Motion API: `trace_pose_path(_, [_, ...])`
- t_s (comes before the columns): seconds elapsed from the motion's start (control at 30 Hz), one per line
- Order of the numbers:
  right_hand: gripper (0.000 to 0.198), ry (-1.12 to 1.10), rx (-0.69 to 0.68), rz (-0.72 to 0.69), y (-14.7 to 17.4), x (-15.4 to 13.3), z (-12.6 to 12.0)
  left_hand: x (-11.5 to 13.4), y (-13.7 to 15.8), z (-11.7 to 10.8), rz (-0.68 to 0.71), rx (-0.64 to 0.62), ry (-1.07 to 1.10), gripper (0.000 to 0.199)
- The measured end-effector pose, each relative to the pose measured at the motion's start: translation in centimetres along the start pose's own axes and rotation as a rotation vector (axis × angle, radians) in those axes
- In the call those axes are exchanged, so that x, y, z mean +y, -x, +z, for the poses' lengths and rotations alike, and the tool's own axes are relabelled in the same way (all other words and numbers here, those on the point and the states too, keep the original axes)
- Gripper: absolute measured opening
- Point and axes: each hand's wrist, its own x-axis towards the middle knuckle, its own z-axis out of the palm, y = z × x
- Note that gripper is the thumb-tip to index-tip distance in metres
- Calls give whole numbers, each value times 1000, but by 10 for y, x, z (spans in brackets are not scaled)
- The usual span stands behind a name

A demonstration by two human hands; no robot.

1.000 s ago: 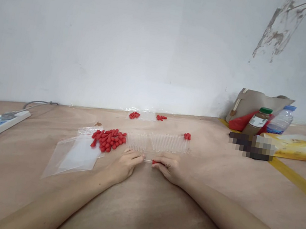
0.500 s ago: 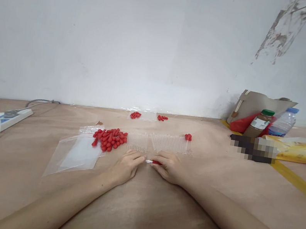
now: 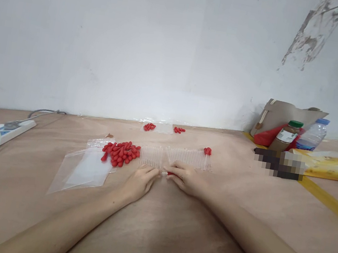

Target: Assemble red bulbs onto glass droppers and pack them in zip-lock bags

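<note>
My right hand [image 3: 186, 178] is closed in a pinch on a red rubber dropper bulb [image 3: 170, 174]. From the bulb a clear dropper tube [image 3: 163, 173] runs left toward my left hand [image 3: 143, 179], whose fingers are closed around its other end, partly hidden. Just beyond my hands lie two rows of thin clear tubes, a left row [image 3: 151, 156] and a longer right row [image 3: 185, 157]. A few red bulbs [image 3: 207, 151] sit at the far end of the right row. Left of the tubes is a pile of loose red bulbs [image 3: 121, 153].
Clear plastic bags [image 3: 85, 171] lie beside the pile. Small groups of red bulbs [image 3: 149, 127] rest by the wall. A power strip [image 3: 1, 137] with white cables is at left. A bag [image 3: 274, 114], a green-capped bottle [image 3: 286, 135], a clear bottle [image 3: 315, 133] and a yellow tissue pack [image 3: 327, 166] stand at right.
My right hand has shifted slightly up and to the left, closer to my left hand. Less of the red bulb and clear tube shows between them.
</note>
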Motion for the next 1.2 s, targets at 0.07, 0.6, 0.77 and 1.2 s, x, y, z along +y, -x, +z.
trace_pose_path(0.07, [22,-193,88,130,-1,0,0,-1,1,1,-35,21,17,19])
trace_pose_path(0.6, [43,-345,437,832,-14,58,-60,5,2,-9,-111,106,109,31])
trace_pose_path(0.77, [46,20,448,1118,11,118,-91,4,2,-5,-132,95,117,32])
trace_pose_path(1.2, [29,167,344,1120,27,145,-63,4,0,-4,-134,47,77,23])
